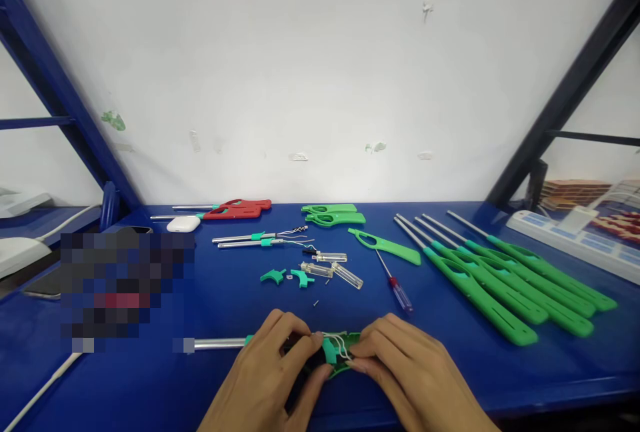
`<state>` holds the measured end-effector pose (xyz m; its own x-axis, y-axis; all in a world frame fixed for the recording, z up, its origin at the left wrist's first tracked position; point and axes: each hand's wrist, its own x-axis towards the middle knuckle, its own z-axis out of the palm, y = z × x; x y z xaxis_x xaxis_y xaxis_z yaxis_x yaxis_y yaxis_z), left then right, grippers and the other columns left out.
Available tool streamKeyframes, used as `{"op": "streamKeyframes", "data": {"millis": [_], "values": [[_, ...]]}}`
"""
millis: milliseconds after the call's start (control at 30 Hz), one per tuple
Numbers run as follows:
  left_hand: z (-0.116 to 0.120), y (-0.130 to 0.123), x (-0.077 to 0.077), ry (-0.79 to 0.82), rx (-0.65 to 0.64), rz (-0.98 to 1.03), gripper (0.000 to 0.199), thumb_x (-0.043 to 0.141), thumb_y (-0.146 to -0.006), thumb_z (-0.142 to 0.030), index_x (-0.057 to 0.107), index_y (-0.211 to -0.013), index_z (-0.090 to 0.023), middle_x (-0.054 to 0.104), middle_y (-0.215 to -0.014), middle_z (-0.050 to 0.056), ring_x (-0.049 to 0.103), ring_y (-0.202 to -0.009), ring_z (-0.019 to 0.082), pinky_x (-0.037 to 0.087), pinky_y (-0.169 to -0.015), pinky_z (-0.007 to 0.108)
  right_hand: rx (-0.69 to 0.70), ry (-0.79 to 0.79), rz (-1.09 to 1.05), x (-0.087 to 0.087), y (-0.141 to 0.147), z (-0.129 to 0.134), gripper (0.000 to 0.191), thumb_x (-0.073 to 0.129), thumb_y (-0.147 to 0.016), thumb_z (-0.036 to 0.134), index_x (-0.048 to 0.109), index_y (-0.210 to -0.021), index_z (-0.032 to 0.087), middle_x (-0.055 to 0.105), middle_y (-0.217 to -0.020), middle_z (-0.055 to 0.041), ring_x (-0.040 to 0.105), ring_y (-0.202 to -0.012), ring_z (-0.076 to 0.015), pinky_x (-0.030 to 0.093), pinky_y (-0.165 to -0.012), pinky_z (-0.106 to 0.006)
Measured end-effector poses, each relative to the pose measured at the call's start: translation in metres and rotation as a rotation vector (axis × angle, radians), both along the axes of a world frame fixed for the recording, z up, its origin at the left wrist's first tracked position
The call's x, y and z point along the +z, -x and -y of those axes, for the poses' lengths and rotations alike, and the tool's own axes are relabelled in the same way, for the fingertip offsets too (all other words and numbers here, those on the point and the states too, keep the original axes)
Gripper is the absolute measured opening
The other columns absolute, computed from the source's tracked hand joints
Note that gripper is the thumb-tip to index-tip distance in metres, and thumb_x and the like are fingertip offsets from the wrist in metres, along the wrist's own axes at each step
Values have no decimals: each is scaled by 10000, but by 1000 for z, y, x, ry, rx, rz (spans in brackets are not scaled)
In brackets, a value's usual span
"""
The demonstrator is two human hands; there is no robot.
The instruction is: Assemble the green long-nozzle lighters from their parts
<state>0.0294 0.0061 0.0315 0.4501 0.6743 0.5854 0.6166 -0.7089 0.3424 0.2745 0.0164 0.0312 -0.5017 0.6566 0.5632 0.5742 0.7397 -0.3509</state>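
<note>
At the table's front edge lies an opened green lighter, its metal tube pointing left. My left hand is closed on its middle, thumb and forefinger beside the teal trigger. My right hand pinches at the handle end, fingertips at the thin white wires. Whether the fingers grip the wires or the shell edge is partly hidden. Just beyond lie loose teal triggers, clear fuel tanks, small screws and a screwdriver with a purple-red handle.
Several assembled green lighters lie at right, near a white power strip. Metal tubes with wires, red lighters, green shell halves and a white earbud case lie farther back. A pixelated patch covers the left side.
</note>
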Motion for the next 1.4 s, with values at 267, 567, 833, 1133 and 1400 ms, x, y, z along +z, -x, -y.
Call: {"op": "streamKeyframes", "data": {"millis": [267, 567, 833, 1133, 1400], "values": [[-1, 0, 0, -32, -9, -9, 189, 570, -1070, -87, 633, -1204, -203, 661, -1033, 60, 647, -882, 213, 628, -769, 358, -14, -24, 62, 1, 1, 0, 344, 423, -1195, 287, 674, -967, 230, 708, -871, -14, 644, -749, -185, 475, -639, -297], [-2, -2, 1, -37, 28, -2, 169, 529, -1104, -127, 644, -1184, -221, 674, -1042, 50, 685, -902, 201, 632, -825, 346, -69, -183, 119, 4, 8, 0, 451, 343, -1212, 260, 625, -862, 219, 664, -768, -7, 596, -652, -173, 402, -603, -331], [0, -2, 5, -55, 29, -25, 187, 502, -1090, -103, 641, -1099, -227, 674, -979, 37, 665, -849, 200, 633, -761, 329, -72, -344, 205, 1, 14, 2, 459, 338, -1193, 168, 630, -842, 212, 658, -727, 8, 566, -611, -177, 346, -572, -365], [2, 1, 0, -6, 48, -66, 157, 589, -1033, -130, 613, -1136, -246, 667, -1065, 50, 695, -932, 227, 650, -826, 363, -25, -128, 39, 1, 7, 4, 356, 408, -1191, 234, 660, -940, 223, 693, -812, -2, 620, -698, -175, 436, -610, -315], [1, 1, 1, 19, 4, -20, 183, 576, -1040, -70, 623, -1113, -232, 643, -1045, 46, 649, -894, 207, 629, -777, 341, -19, -67, 59, 1, 4, 6, 283, 478, -1173, 258, 711, -1014, 238, 726, -910, -8, 661, -761, -175, 521, -684, -296]]}}
